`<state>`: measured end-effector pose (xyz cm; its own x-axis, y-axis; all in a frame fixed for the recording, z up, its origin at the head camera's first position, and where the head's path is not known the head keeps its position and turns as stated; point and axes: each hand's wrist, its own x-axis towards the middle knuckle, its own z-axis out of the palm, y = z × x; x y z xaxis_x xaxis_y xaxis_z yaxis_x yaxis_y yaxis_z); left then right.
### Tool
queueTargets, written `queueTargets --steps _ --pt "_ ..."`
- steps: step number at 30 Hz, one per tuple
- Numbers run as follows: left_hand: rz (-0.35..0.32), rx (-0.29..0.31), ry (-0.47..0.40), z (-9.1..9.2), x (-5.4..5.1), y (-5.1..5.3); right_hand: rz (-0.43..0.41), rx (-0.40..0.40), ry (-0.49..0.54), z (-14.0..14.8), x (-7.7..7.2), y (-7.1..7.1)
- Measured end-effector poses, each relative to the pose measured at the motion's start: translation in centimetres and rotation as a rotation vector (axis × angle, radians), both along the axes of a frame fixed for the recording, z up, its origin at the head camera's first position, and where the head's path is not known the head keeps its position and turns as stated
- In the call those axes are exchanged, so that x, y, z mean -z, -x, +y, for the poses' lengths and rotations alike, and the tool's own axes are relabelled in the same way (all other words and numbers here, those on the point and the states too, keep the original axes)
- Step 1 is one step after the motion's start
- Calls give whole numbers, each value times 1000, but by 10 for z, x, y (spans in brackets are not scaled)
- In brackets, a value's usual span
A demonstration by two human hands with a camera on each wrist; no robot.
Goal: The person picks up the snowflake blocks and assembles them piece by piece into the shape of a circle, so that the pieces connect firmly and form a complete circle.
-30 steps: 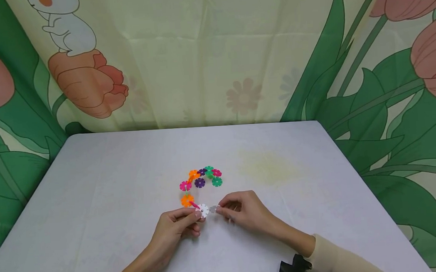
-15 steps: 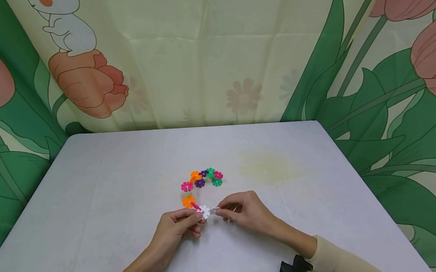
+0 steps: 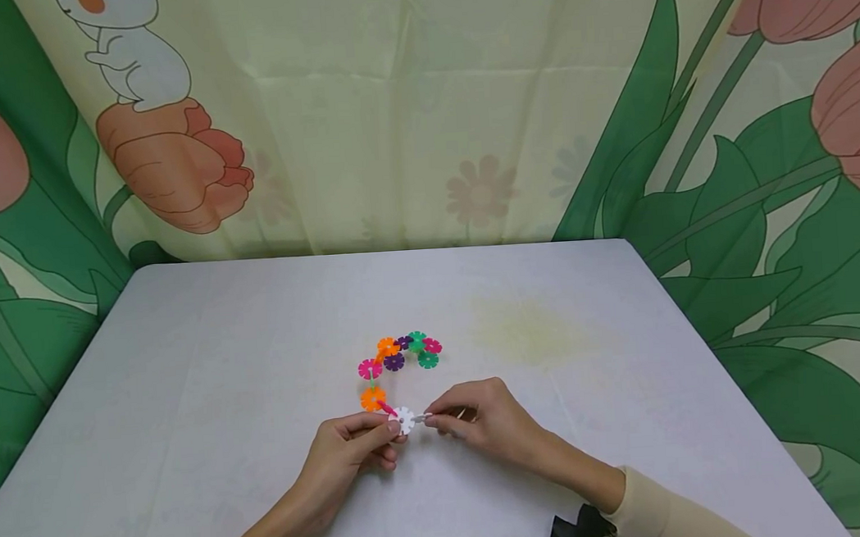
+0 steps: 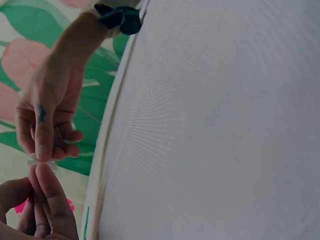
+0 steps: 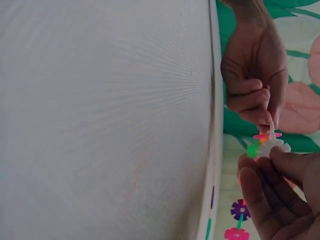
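My left hand [image 3: 348,448] pinches a white snowflake-shaped plastic disc [image 3: 405,421] between thumb and fingers. A pink disc [image 3: 386,408], seen nearly edge-on, joins it to a curving chain of similar slotted discs that includes an orange disc [image 3: 373,399] and a magenta disc [image 3: 370,369]. My right hand [image 3: 489,417] pinches a second white disc [image 3: 419,419], edge-on against the right side of the first. In the right wrist view this white disc [image 5: 273,148] shows between both hands. Whether their slots are fully interlocked I cannot tell.
The chain's far end curves right to a green disc [image 3: 428,360]. A purple disc [image 3: 395,361] lies close to the chain; whether it is linked is unclear. A white cloth covers the table [image 3: 187,398]. A black strap-like object [image 3: 581,530] sits by the right sleeve.
The chain has shifted slightly to the right and toward me. The right hand's white disc has turned from partly face-on to edge-on. Both hands keep their pinch.
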<state>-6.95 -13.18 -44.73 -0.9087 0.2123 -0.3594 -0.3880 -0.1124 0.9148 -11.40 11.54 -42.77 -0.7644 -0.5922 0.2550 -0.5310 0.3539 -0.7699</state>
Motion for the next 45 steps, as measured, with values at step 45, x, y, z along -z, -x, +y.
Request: queueTargets --steps 45 --pt "-11 -7 1 0 -3 0 114 -41 27 -5 4 -2"
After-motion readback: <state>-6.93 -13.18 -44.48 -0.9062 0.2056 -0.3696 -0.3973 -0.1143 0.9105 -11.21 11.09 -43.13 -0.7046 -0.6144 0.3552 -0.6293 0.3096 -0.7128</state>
